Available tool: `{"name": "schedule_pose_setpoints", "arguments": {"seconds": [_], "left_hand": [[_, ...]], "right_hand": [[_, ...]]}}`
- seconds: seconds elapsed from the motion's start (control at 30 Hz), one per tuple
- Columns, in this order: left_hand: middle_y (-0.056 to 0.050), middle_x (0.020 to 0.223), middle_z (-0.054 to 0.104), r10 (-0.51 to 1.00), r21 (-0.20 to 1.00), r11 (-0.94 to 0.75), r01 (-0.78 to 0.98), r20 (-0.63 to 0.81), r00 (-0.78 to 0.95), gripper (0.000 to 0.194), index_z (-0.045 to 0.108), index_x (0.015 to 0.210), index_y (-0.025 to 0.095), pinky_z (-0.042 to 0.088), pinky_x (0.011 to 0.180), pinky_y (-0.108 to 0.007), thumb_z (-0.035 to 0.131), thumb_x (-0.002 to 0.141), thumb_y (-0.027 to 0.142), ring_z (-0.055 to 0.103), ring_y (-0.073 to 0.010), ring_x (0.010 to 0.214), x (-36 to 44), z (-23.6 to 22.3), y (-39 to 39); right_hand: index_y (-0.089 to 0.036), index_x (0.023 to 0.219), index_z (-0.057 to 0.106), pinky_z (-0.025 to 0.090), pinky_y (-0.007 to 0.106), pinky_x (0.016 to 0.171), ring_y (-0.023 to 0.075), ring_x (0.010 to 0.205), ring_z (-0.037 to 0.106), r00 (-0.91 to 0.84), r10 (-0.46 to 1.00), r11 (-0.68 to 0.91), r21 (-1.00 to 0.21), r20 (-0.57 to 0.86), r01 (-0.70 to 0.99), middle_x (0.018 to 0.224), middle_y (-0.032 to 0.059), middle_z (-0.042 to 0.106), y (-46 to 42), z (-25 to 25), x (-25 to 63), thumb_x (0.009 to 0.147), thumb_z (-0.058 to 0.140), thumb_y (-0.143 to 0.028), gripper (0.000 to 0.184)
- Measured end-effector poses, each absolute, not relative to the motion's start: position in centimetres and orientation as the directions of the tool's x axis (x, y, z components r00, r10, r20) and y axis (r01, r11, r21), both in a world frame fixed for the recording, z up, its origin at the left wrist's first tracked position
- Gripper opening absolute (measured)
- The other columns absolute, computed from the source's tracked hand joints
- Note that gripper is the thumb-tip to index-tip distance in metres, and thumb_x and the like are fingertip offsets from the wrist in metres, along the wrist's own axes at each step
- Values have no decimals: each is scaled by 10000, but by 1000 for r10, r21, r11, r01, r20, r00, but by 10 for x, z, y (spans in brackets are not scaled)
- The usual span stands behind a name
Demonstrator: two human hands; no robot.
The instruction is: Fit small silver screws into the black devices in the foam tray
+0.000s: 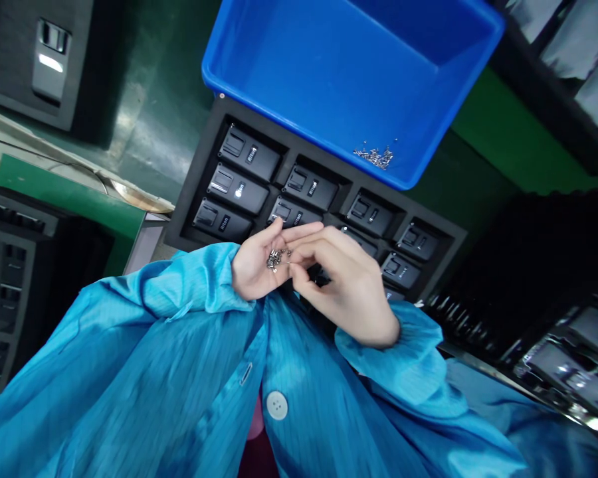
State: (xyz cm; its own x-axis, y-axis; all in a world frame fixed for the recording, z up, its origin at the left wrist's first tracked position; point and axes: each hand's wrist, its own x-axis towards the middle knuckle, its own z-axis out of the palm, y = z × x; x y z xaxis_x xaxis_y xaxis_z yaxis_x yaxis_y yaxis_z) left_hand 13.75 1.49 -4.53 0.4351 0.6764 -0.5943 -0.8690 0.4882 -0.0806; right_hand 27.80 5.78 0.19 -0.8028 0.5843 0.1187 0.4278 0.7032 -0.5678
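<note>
My left hand (259, 265) is turned palm up and cupped, holding a little heap of small silver screws (274, 259). Over that palm, my right hand (341, 279) pinches with thumb and forefinger at what looks like a single small screw (288, 262); its threads are too small to make out. Both hands are above the near side of a black foam tray (194, 192). Black box-shaped devices (252, 154) marked "Riton", each with a clip on its face, sit in the tray's compartments. My hands cover several of the compartments.
A blue plastic bin (303, 73) stands beyond the tray, with a scatter of small screws (376, 156) in its near right corner. Another black tray (10, 285) lies at left. A foam piece holding a device (52, 63) is at upper left. Dark stacked material (523, 265) stands right.
</note>
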Motion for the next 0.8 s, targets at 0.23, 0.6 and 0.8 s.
{"name": "schedule_pose_setpoints", "arguments": {"seconds": [0.23, 0.6, 0.8], "left_hand": [[-148, 1571, 500, 729, -70, 468, -881, -533, 429, 692, 290, 1628, 65, 333, 1206, -329, 174, 1084, 478, 510, -221, 1453, 132, -53, 12], [-134, 1583, 486, 751, -87, 465, -881, -489, 444, 696, 282, 1632, 79, 239, 1270, -346, 185, 1083, 496, 426, -216, 1515, 128, -57, 9], [-144, 1548, 529, 732, -93, 452, -887, -529, 429, 695, 326, 1610, 54, 286, 1247, -355, 183, 1087, 488, 455, -230, 1496, 127, -54, 11]], "right_hand": [[-245, 788, 622, 490, 339, 716, 173, 735, 600, -509, 825, 556, -505, 244, 660, 786, -4, 604, 114, -1, 316, 854, 643, -152, 116], [-208, 838, 619, 402, 336, 675, 200, 765, 546, -580, 812, 584, -114, 72, 804, 857, 55, 595, 169, -51, 329, 861, 537, -186, 88], [-170, 859, 651, 326, 329, 649, 207, 771, 537, -678, 735, 671, 142, 2, 728, 855, 90, 618, 174, -53, 324, 906, 500, -176, 158]]}}
